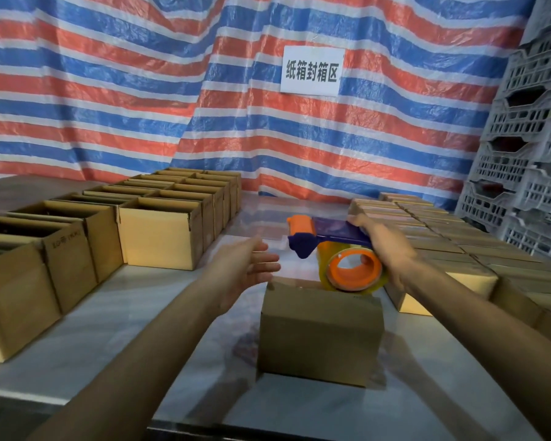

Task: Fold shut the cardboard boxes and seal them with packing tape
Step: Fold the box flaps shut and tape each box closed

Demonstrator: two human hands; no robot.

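A small cardboard box [320, 332] stands on the table in front of me, its top flaps folded down. My right hand [384, 246] grips a tape dispenser [328, 240] with a blue body, an orange roller and an orange core, holding it just above the box's far edge. The clear tape roll [353, 270] hangs over the box's top. My left hand [247, 264] hovers to the left of the dispenser with fingers spread and relaxed, holding nothing, a little above the box's far left corner.
Rows of open-topped cardboard boxes [159, 230] fill the table's left side. Closed boxes [442, 246] are packed together on the right. Stacked grey plastic crates [528, 148] stand at far right. A striped tarp with a white sign [312, 71] hangs behind the grey table [134, 316].
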